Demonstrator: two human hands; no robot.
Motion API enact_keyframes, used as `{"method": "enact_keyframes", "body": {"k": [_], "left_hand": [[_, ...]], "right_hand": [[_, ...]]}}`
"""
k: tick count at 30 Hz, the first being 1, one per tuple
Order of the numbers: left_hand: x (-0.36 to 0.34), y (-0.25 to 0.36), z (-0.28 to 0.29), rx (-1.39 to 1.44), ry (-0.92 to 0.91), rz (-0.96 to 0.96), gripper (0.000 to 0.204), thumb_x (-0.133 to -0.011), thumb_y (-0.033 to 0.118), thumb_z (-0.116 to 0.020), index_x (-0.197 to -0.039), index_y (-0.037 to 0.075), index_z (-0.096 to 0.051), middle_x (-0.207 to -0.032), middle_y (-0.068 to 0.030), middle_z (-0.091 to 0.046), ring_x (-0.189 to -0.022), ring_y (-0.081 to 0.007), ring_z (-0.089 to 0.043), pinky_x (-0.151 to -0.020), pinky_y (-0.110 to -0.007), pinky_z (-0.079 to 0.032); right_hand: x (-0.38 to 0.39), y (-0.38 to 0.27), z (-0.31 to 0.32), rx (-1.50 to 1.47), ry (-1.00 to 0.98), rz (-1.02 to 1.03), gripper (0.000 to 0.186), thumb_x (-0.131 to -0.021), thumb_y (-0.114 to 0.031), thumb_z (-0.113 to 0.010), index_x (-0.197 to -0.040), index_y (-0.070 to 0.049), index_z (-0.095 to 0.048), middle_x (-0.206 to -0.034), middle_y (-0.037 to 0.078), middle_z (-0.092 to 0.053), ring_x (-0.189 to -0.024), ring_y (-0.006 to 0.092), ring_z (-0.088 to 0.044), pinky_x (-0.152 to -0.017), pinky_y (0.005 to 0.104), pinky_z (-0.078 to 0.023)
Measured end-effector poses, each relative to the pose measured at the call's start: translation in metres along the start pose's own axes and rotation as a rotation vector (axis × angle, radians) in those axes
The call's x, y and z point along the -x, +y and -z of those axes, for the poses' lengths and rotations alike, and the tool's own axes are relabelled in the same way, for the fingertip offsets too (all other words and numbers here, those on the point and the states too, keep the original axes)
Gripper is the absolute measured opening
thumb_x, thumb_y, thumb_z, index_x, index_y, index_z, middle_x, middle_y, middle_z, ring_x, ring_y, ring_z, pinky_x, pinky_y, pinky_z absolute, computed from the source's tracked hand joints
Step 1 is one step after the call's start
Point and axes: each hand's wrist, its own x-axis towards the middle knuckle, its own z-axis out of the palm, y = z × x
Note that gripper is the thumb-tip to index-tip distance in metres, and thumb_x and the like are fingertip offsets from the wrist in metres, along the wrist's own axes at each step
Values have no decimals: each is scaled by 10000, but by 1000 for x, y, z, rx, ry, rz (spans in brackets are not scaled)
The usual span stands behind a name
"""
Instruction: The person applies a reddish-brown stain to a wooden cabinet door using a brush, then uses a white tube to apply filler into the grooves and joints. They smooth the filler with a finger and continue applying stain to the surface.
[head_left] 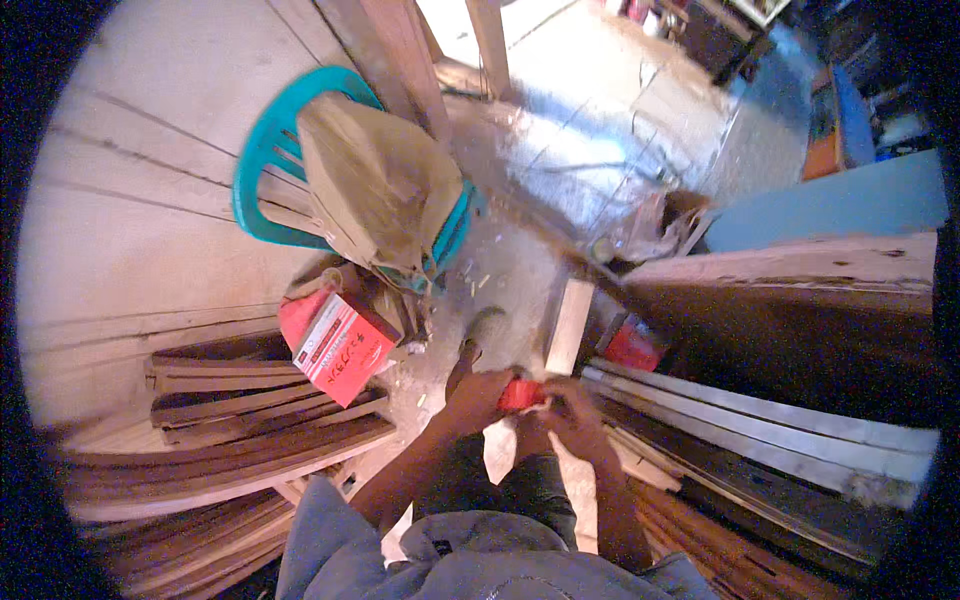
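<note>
The teal chair point(250, 165) seems of smooth plastic, the grey shirt point(490, 560) of matt cloth, the stacked boards point(240, 468) of wood, while the small red object point(520, 394) has unclear material.

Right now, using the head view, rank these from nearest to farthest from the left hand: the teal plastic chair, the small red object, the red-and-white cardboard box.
1. Small red object: at the left hand, between both hands.
2. Red-and-white cardboard box: off to that hand's left.
3. Teal plastic chair: beyond the box, toward the upper left.
</note>
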Motion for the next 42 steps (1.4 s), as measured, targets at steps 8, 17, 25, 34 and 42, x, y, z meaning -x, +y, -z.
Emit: {"method": "enact_keyframes", "body": {"k": [8,17,25,34,42], "left_hand": [[215,46,-89,141,209,92,368,-850,196,-622,-1199,105,-548,-976,-198,-675,-946,-404,-660,-784,-498,-515],[409,80,-238,83,637,414,470,-873,324,-634,-1259,95,-496,-993,-165,-681,-919,-378,-668,-788,-502,-526],[562,101,-424,147,991,759,480,-848,329,-674,-1210,73,-491,-1009,-140,-680,-928,-361,-681,-792,-476,-534],[795,182,-622,549,1716,1322,437,-814,203,-702,-1177,26,-532,-1061,-215,-643,-1033,-399,-622,-853,-486,-504],[951,150,-708,584,2248,1538,511,-783,226,-784,-1197,35,-553,-1081,-186,-653,-1002,-388,-626,-863,-457,-505]], "right_hand": [[97,-63,-41,29,-796,-497,313,-908,-318,-701,-1067,-64,-611,-997,112,-648,-982,196,-616,-829,348,-516],[184,-92,-142,185,-1596,-104,486,-912,-412,-696,-1204,-64,-526,-1098,105,-641,-1007,189,-600,-874,359,-500],[375,-212,-287,594,-1702,-321,365,-895,-295,-712,-1084,-35,-540,-1021,112,-614,-868,190,-615,-812,344,-504],[680,-248,-457,203,-2061,268,260,-871,-20,-528,-1129,-53,-550,-903,82,-657,-768,162,-638,-699,323,-538],[843,-383,-599,-7,-2092,1158,316,-823,-99,-694,-1132,-67,-638,-1202,175,-585,-1092,304,-610,-842,392,-538]]}}
